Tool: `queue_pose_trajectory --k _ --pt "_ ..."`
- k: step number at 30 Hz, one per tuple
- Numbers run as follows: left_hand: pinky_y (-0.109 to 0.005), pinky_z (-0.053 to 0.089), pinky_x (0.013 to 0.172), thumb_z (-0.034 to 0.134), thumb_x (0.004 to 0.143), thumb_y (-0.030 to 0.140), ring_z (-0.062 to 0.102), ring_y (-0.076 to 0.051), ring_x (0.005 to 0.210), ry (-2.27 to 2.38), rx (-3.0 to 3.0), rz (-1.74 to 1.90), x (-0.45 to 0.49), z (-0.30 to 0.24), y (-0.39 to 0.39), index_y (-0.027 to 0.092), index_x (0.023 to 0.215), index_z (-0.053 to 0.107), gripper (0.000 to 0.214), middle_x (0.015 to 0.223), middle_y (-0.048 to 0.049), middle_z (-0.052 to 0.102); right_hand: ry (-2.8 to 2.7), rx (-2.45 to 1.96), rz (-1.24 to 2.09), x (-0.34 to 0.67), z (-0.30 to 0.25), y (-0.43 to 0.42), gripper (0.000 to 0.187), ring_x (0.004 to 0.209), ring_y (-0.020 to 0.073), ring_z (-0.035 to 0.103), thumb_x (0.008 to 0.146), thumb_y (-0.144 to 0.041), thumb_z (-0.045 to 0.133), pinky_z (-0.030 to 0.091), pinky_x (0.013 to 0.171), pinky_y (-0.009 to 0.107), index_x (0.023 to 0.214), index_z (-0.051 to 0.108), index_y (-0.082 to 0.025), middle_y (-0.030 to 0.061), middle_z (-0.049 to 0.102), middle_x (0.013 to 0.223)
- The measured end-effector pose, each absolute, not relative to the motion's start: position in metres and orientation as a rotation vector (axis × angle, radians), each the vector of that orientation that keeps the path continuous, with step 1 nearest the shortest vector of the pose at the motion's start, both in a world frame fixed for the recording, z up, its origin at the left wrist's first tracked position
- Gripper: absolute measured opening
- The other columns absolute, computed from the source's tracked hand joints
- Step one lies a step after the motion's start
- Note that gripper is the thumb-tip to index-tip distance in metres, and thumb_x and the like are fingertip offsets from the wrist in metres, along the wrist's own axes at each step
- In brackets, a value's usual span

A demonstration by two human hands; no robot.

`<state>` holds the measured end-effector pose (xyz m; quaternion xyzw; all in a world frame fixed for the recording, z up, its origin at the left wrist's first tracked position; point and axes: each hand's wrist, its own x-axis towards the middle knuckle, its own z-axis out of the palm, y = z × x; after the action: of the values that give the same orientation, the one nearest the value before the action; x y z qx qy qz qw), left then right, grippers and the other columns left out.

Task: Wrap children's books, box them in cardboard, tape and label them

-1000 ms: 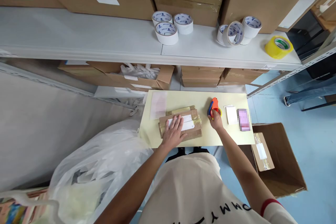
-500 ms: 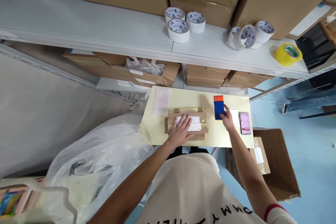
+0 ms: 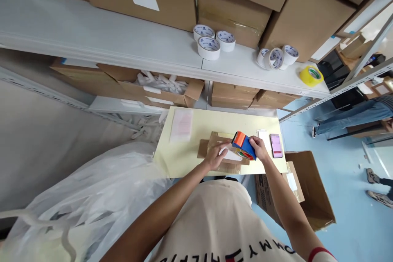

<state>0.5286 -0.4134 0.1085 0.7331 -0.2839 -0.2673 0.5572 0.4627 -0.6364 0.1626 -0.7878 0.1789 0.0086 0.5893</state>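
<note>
A flat cardboard parcel (image 3: 205, 148) with a white label lies on a small pale yellow table (image 3: 184, 159). My left hand (image 3: 217, 153) rests on top of the parcel, fingers curled, holding it down. My right hand (image 3: 259, 149) is closed on a blue and orange tape dispenser (image 3: 243, 145), held over the parcel's right end. A phone (image 3: 276, 145) and a white slip (image 3: 263, 136) lie just right of the dispenser.
A pink-white sheet (image 3: 181, 124) lies on the table's left. An open carton (image 3: 310, 190) stands on the floor at right, a big clear plastic bag (image 3: 92, 196) at left. Tape rolls (image 3: 208, 47) and a yellow roll (image 3: 311, 75) sit on the shelf. Another person's legs (image 3: 353, 116) show at right.
My right hand has lifted the tape dispenser from the table's right and carried it left over the parcel. My left hand has curled on the parcel. The camera has tilted up.
</note>
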Motion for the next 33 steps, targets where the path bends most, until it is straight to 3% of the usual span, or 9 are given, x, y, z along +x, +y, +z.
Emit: queue_pose_trajectory --k 3,5,11,17,21,24,28,31,33 --pt "-0.045 0.046 0.102 0.043 0.082 0.074 0.064 -0.028 0.114 -0.263 1.415 -0.771 0.534 0.124 -0.419 0.019 0.127 0.059 0.073 0.124 -0.0133 0.067 0.375 -1.848 0.031 0.462 0.163 -0.64 0.06 0.058 0.0148 0.051 0.072 -0.078 0.054 0.044 0.055 0.028 0.074 0.059 -0.019 0.0007 0.057 0.065" --pt "-0.04 0.051 0.092 0.056 0.076 0.071 0.068 -0.025 0.104 -0.078 1.293 -0.871 0.538 0.136 -0.424 0.02 0.121 0.062 0.069 0.118 -0.0115 0.07 0.352 -1.868 0.051 0.461 0.163 -0.642 0.06 0.058 0.0154 0.053 0.072 -0.079 0.055 0.045 0.055 0.028 0.076 0.06 -0.019 0.0016 0.059 0.066" --pt "-0.031 0.055 0.073 0.077 0.068 0.045 0.068 -0.017 0.071 -0.022 1.278 -0.889 0.548 0.15 -0.431 0.016 0.076 0.07 0.031 0.071 -0.0023 0.071 0.305 -2.043 0.088 0.462 0.17 -0.636 0.061 0.063 0.0187 0.06 0.074 -0.077 0.051 0.048 0.058 0.03 0.081 0.064 -0.018 0.0054 0.066 0.071" --pt "-0.032 0.057 0.068 0.077 0.067 0.038 0.067 -0.016 0.059 0.005 1.457 -0.804 0.56 0.137 -0.393 0.018 0.063 0.067 0.023 0.064 -0.0018 0.07 0.347 -2.394 0.144 0.466 0.193 -0.625 0.05 0.059 0.0182 0.061 0.078 -0.066 0.056 0.046 0.056 0.028 0.086 0.07 -0.018 0.0047 0.069 0.067" --pt "-0.03 0.056 0.067 0.074 0.067 0.042 0.069 -0.018 0.061 0.021 1.645 -0.728 0.578 0.113 -0.344 0.017 0.069 0.068 0.026 0.067 -0.0042 0.073 0.421 -2.609 0.226 0.458 0.197 -0.632 0.046 0.063 0.0198 0.065 0.08 -0.062 0.057 0.046 0.057 0.028 0.088 0.072 -0.02 0.0062 0.072 0.071" --pt "-0.029 0.055 0.068 0.064 0.075 0.041 0.07 -0.018 0.064 -0.064 1.87 -0.708 0.584 0.092 -0.33 0.018 0.069 0.066 0.024 0.07 -0.0047 0.074 0.459 -2.71 0.299 0.454 0.195 -0.634 0.043 0.067 0.0203 0.067 0.083 -0.06 0.055 0.045 0.057 0.027 0.09 0.072 -0.022 0.0065 0.074 0.076" --pt "-0.033 0.054 0.079 0.06 0.078 0.036 0.072 -0.023 0.079 -0.128 2.017 -0.66 0.576 0.071 -0.345 0.021 0.068 0.067 0.02 0.079 -0.0064 0.076 0.51 -2.792 0.343 0.458 0.193 -0.624 0.038 0.074 0.0224 0.069 0.085 -0.057 0.056 0.044 0.059 0.027 0.092 0.072 -0.024 0.0066 0.075 0.08" --pt "-0.04 0.05 0.091 0.061 0.078 0.038 0.069 -0.029 0.101 -0.136 2.091 -0.628 0.567 0.06 -0.356 0.022 0.089 0.072 0.022 0.097 -0.0094 0.077 0.554 -2.803 0.353 0.461 0.195 -0.618 0.038 0.075 0.0229 0.069 0.084 -0.058 0.057 0.044 0.06 0.027 0.092 0.073 -0.025 0.0064 0.075 0.081" --pt "-0.044 0.047 0.098 0.061 0.079 0.044 0.063 -0.032 0.116 -0.11 2.134 -0.588 0.561 0.054 -0.357 0.021 0.114 0.067 0.042 0.115 -0.0126 0.072 0.572 -2.789 0.352 0.462 0.197 -0.617 0.038 0.075 0.0227 0.069 0.084 -0.058 0.058 0.045 0.06 0.028 0.092 0.073 -0.025 0.0064 0.075 0.081"
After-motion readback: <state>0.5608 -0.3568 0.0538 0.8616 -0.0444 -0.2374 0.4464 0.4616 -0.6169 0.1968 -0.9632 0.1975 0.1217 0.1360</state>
